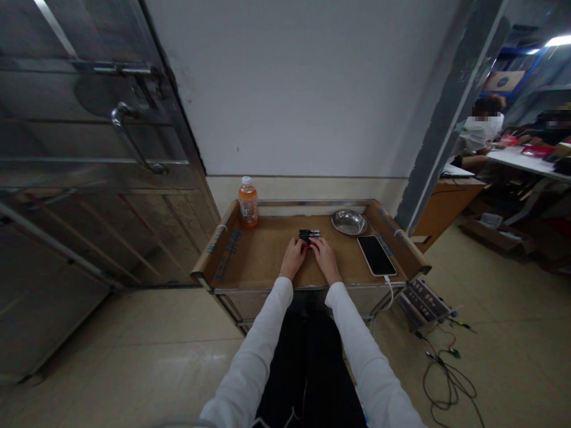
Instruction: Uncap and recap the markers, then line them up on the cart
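Note:
A few short black stick-shaped things with pale markings (309, 233) lie side by side near the middle of the cardboard-lined cart top (263, 261). My left hand (293, 258) is at their near left side, its fingers curled and pressed in against them. From the right, my right hand (325, 259) meets them with bent fingers. The two hands almost touch at the fingertips, where a small spot of red shows. What exactly the sticks are is too small to make out, and my fingers cover their near ends.
An orange drink bottle (248, 203) stands at the back left. At the right are a round metal dish (349, 222) and a phone (376, 255) with a white cable. Raised cardboard sides edge the cart. A box with cables (423, 304) sits on the floor; a person (484, 128) sits beyond.

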`<state>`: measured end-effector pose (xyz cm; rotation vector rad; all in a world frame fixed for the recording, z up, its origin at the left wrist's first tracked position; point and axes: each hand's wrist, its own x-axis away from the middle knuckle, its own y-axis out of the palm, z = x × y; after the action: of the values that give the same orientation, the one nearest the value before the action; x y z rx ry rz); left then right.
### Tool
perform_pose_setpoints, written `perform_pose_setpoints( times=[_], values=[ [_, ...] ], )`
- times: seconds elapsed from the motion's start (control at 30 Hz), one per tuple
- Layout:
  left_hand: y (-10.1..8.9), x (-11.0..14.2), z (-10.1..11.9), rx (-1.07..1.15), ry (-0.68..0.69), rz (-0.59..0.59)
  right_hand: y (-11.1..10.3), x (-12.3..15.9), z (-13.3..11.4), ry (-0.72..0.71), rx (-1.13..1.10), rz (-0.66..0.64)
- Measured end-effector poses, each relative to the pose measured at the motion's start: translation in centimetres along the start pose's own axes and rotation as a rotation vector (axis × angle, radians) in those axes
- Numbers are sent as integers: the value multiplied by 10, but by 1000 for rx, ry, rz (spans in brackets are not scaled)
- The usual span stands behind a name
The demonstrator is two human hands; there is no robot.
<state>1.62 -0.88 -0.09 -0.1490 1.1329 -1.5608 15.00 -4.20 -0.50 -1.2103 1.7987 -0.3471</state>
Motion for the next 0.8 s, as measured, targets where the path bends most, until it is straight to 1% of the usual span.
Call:
perform_pose_setpoints(
  times=[0.17, 0.27, 0.33, 0.43, 0.6, 0.67, 0.8],
  values=[
    [0, -3, 1, 24, -77, -3, 3, 0, 1, -56, -52, -44],
    [-1, -3, 3, 17, -100, 0, 3, 0, 2, -49, -30, -39],
    [-3, -1, 5, -25, -100, 23, 3, 0, 3, -32, 3, -27],
    [-5, 1, 8, -128, -77, 57, 3, 1, 3, -1, 84, -15],
    [-6, 2, 9, -234, 32, -26, 3, 2, 3, 27, 245, -38],
    [-5, 2, 8, -249, 45, -42, 3, 2, 3, 25, 282, -41],
    [-4, 1, 7, -280, 30, -36, 4, 2, 4, 40, 316, -28]
  ],
)
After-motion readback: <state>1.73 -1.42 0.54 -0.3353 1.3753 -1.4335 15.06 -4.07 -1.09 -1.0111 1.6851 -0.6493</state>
